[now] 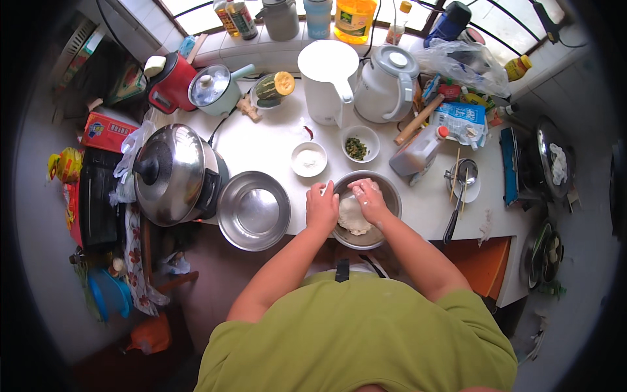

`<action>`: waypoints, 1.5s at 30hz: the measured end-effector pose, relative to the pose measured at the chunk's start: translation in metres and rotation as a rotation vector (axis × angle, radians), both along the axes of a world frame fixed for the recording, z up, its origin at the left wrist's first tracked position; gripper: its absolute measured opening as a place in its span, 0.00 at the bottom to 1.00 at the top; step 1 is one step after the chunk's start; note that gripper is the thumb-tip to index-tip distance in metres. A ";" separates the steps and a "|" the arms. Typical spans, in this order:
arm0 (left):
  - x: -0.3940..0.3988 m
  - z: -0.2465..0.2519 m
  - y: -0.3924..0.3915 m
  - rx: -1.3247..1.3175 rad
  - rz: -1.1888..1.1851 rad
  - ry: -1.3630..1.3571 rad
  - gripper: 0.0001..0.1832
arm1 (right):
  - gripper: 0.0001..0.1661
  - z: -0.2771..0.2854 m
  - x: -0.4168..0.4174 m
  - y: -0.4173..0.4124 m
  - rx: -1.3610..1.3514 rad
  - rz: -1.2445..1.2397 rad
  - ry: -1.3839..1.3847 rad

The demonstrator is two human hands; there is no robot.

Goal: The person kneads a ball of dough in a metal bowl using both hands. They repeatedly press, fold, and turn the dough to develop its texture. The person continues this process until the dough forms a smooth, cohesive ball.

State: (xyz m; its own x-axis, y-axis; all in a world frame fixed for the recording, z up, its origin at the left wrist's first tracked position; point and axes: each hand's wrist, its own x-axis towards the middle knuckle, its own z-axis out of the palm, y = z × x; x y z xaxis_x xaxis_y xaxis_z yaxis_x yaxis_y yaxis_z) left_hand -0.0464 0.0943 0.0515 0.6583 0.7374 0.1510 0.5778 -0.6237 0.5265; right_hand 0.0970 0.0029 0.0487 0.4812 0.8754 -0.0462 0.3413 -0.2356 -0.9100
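A lump of pale dough [353,219] lies in a stainless steel bowl [395,206] at the counter's front edge. My right hand [368,198], dusted with white flour, rests over the dough's upper right side with its fingers extended. On the bowl's left rim is my left hand [322,205], fingers bent and a little apart; whether it grips the rim cannot be told. Just beyond the hands stand a small white bowl of white powder [309,159] and a white bowl with chopped green food [360,144]. A second steel bowl [253,210] sits to the left.
A lidded steel pot [171,174] stands at the left. Behind are a white pitcher [327,81], a grey-white kettle [387,83] and a cut squash [274,87]. At the right are a rolling pin [419,119], a plastic jug [419,151] and a black-handled ladle [456,210].
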 end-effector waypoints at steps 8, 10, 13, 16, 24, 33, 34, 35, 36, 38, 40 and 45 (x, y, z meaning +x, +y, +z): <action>0.032 0.065 -0.016 -2.121 -0.069 -0.616 0.23 | 0.24 0.034 -0.034 -0.019 0.032 0.041 1.788; 0.028 0.045 -0.023 -1.931 -0.243 -0.484 0.24 | 0.26 0.017 -0.043 -0.014 -0.096 -0.098 1.844; 0.028 0.043 -0.032 -1.744 -0.075 -0.435 0.21 | 0.23 0.052 -0.051 -0.019 -0.166 -0.297 1.251; 0.028 0.043 -0.042 -1.731 0.120 -0.529 0.16 | 0.17 0.025 -0.062 -0.017 -0.129 -0.391 0.963; 0.043 0.015 -0.060 -1.393 0.432 -0.651 0.18 | 0.10 0.006 -0.049 -0.028 -0.317 0.008 -0.385; 0.046 0.001 -0.048 -1.760 0.575 -0.736 0.22 | 0.08 0.002 -0.037 -0.017 -0.346 0.208 -0.467; 0.044 0.006 -0.045 -1.861 0.503 -0.692 0.24 | 0.08 -0.014 -0.031 -0.018 -0.164 0.265 -0.498; 0.042 0.010 -0.042 -1.959 0.428 -0.644 0.26 | 0.09 -0.031 -0.024 -0.019 0.019 0.320 -0.526; 0.037 0.008 -0.036 -2.021 0.306 -0.615 0.29 | 0.09 -0.042 -0.021 -0.018 0.208 0.380 -0.548; 0.027 -0.002 -0.026 -2.124 0.066 -0.568 0.34 | 0.16 -0.010 -0.021 -0.013 -0.135 0.210 0.742; 0.035 0.035 -0.029 -2.199 0.124 -0.637 0.33 | 0.22 0.017 -0.019 -0.015 -0.278 0.034 1.522; 0.034 0.025 -0.039 -2.205 0.113 -0.698 0.30 | 0.29 0.023 -0.026 -0.018 -0.237 -0.171 1.769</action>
